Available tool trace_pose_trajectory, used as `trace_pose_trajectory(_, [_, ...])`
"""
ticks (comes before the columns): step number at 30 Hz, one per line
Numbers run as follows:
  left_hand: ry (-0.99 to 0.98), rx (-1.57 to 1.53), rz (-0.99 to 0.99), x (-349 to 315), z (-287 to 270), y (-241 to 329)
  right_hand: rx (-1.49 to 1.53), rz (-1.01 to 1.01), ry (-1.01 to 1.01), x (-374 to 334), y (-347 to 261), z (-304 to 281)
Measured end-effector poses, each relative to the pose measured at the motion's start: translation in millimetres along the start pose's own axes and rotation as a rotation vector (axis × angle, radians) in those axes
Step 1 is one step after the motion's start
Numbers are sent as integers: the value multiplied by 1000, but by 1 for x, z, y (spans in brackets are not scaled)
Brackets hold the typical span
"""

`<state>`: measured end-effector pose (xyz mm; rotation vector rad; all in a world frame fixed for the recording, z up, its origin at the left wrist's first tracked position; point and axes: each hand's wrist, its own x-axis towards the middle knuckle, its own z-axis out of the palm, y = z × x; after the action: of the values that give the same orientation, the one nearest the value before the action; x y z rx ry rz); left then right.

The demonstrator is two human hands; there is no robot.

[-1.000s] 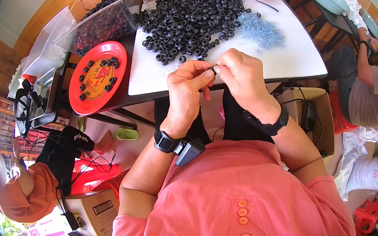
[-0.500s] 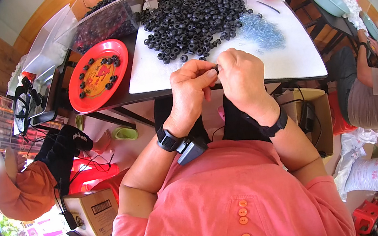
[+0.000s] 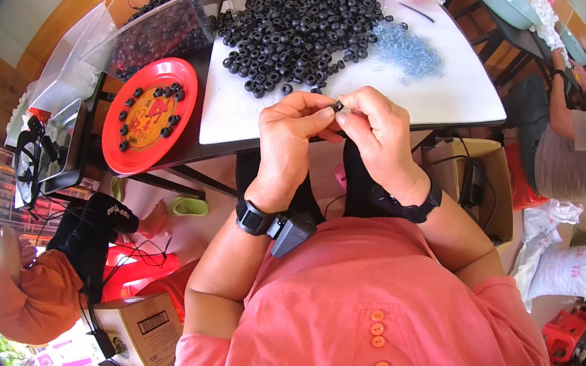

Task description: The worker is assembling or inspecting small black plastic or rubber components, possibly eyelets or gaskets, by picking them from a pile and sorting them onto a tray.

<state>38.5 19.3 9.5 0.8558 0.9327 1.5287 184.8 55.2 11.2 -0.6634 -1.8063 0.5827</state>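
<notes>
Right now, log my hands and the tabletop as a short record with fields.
Left hand: pinching a small black piece
Right hand: at the same piece; grip unclear
Main pile: black ring-shaped beads on white work surface
Right of pile: translucent pale-blue bits
Left of work surface: red plate holding several similar beads

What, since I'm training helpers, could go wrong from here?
The small black piece, pinched by the left hand with the right hand close beside it, might slip and roll off the white board's nearby front edge. Loose black beads lie against the blue pieces, so they could mix.
</notes>
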Motion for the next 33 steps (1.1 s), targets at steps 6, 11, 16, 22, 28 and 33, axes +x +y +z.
trace_pose_trajectory(6, [11, -41, -16, 1, 1, -1, -263, -165, 71, -7, -1, 10])
trace_pose_trajectory(11, [5, 5, 1, 1, 0, -4, -335, -199, 89, 0, 8, 12])
trace_pose_trajectory(16, [-33, 133, -33, -3, 7, 8, -418, -229, -60, 9, 9, -13])
trace_pose_trajectory(22, [-123, 258, -46, 3, -1, 7, -368, -176, -232, 18, 5, -17])
trace_pose_trajectory(28, [-84, 180, -17, 0, -3, 2, -339, -285, -138, 11, 10, -7])
trace_pose_trajectory(33, [-144, 467, 36, -3, 12, 10, -388, -299, -139, 17, 9, -27])
